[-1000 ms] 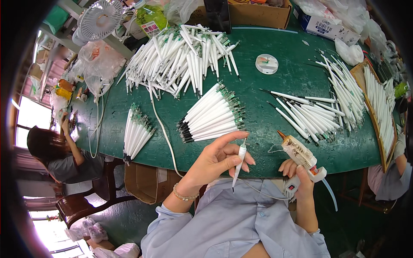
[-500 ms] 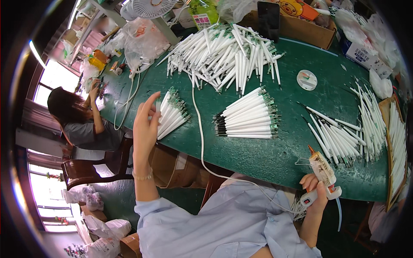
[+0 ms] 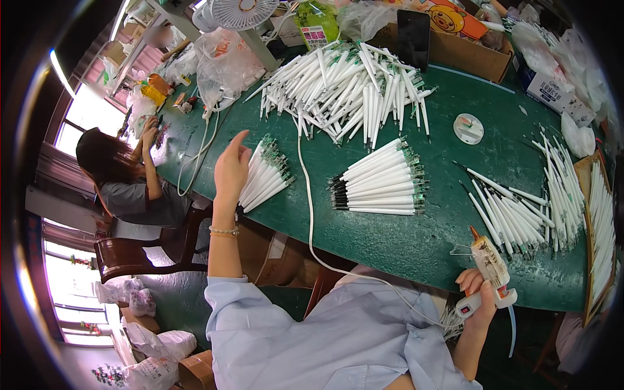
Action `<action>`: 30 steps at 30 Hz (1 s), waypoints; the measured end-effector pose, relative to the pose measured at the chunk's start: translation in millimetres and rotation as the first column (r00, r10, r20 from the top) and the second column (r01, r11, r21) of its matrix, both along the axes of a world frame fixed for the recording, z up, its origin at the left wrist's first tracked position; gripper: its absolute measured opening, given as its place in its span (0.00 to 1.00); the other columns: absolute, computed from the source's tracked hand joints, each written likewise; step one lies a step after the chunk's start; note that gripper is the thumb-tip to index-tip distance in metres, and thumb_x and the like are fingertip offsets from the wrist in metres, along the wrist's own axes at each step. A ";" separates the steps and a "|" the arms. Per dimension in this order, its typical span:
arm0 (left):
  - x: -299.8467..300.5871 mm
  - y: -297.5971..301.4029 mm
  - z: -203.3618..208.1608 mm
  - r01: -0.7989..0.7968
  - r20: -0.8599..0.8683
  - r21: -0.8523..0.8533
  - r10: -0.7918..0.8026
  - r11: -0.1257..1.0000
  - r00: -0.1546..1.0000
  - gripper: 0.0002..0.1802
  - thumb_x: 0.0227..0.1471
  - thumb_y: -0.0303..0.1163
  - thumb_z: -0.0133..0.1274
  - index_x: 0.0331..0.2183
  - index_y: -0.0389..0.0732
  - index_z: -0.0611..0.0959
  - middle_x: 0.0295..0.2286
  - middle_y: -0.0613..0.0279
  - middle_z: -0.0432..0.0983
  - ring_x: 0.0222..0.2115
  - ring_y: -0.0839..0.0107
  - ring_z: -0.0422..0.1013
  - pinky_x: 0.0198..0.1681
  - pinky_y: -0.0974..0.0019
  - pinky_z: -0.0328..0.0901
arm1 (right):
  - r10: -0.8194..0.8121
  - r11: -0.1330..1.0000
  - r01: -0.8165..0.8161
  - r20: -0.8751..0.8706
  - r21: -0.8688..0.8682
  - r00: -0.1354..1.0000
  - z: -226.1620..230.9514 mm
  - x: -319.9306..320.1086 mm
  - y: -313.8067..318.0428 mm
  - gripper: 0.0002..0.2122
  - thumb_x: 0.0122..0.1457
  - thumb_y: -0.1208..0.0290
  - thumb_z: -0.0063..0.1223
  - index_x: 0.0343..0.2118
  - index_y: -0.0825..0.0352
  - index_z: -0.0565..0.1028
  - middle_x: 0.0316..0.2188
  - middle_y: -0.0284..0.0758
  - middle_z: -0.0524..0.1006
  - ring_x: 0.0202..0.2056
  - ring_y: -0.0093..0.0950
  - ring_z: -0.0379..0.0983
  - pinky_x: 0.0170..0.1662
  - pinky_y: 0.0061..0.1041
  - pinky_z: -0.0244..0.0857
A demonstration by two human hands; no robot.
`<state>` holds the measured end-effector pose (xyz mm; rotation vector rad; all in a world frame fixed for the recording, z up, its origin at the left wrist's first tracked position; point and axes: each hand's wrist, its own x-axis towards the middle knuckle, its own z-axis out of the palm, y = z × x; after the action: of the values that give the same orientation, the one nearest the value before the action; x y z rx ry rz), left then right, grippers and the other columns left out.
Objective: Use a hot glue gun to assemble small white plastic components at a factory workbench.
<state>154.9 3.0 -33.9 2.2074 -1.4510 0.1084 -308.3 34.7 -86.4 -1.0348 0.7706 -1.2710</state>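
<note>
My right hand [image 3: 480,300] is wrapped round the handle of a cream hot glue gun [image 3: 489,261], its orange nozzle pointing up and away over the table edge. My left hand [image 3: 231,170] is raised beside the left fan of slim white pen-like sticks [image 3: 265,179], with one finger stretched out and the others partly hidden; I see nothing in it. A second fan of white sticks [image 3: 380,181], with dark tips and green, clear-wrapped ends, lies in the middle. Beyond them is a big heap of such sticks [image 3: 344,88].
More sticks [image 3: 510,211] lie at the right, by a wooden tray [image 3: 593,260]. A round white dish [image 3: 468,129], a dark phone [image 3: 413,40], a fan [image 3: 242,12] and a cardboard box [image 3: 474,58] stand farther back. The white cord [image 3: 309,214] crosses the green table. Another person [image 3: 133,175] works at the left.
My left hand has turned and drawn slightly toward me and to the right, its fingers less spread in view. My right hand keeps the glue gun in place. The whole view has shifted slightly.
</note>
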 end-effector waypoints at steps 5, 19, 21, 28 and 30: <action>-71.2 -9.8 25.9 0.150 -0.022 -0.240 -0.159 0.959 0.987 0.17 0.45 0.20 0.45 0.40 0.42 0.74 0.29 0.55 0.72 0.27 0.62 0.69 0.31 0.63 0.63 | -0.009 0.999 0.009 0.012 -0.033 1.000 -3.6 -3.1 0.4 0.17 0.53 0.58 0.42 0.14 0.65 0.61 0.15 0.35 0.62 0.24 0.27 0.60 0.28 0.24 0.56; -218.3 -22.7 5.2 0.651 0.061 0.030 -0.651 0.759 0.756 0.34 0.27 0.32 0.63 0.40 0.37 0.67 0.36 0.53 0.66 0.37 0.54 0.63 0.39 0.60 0.61 | -0.346 0.932 0.362 0.252 -0.017 0.904 -12.9 -46.3 3.2 0.16 0.57 0.59 0.36 0.17 0.63 0.58 0.18 0.32 0.60 0.26 0.24 0.57 0.24 0.18 0.51; -208.2 -23.8 -0.8 0.633 0.094 0.066 -0.636 0.771 0.766 0.35 0.26 0.32 0.63 0.40 0.36 0.67 0.37 0.53 0.66 0.38 0.54 0.63 0.39 0.60 0.61 | -0.353 0.927 0.373 0.281 -0.021 0.892 -12.8 -46.4 2.6 0.16 0.57 0.59 0.36 0.17 0.63 0.58 0.18 0.32 0.60 0.26 0.24 0.57 0.25 0.18 0.51; -200.0 -21.9 -10.3 0.652 0.120 0.151 -0.669 0.743 0.734 0.33 0.29 0.34 0.62 0.40 0.35 0.68 0.37 0.52 0.65 0.37 0.55 0.63 0.40 0.61 0.61 | -0.321 0.937 0.343 0.236 -0.060 0.917 -10.0 -43.4 1.9 0.16 0.56 0.59 0.36 0.17 0.63 0.59 0.19 0.32 0.60 0.27 0.25 0.57 0.26 0.19 0.51; -196.8 -22.0 -11.0 0.669 0.116 0.151 -0.685 0.728 0.719 0.32 0.30 0.35 0.61 0.40 0.35 0.68 0.37 0.52 0.65 0.37 0.55 0.63 0.40 0.61 0.61 | -0.316 0.938 0.340 0.244 -0.064 0.917 -11.9 -42.0 4.0 0.16 0.56 0.59 0.36 0.17 0.63 0.59 0.19 0.32 0.60 0.27 0.25 0.57 0.26 0.19 0.51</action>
<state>-41.9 -19.0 -44.9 1.6108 -2.3166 -0.0378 -350.3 38.7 -98.4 -0.8418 0.7224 -1.7053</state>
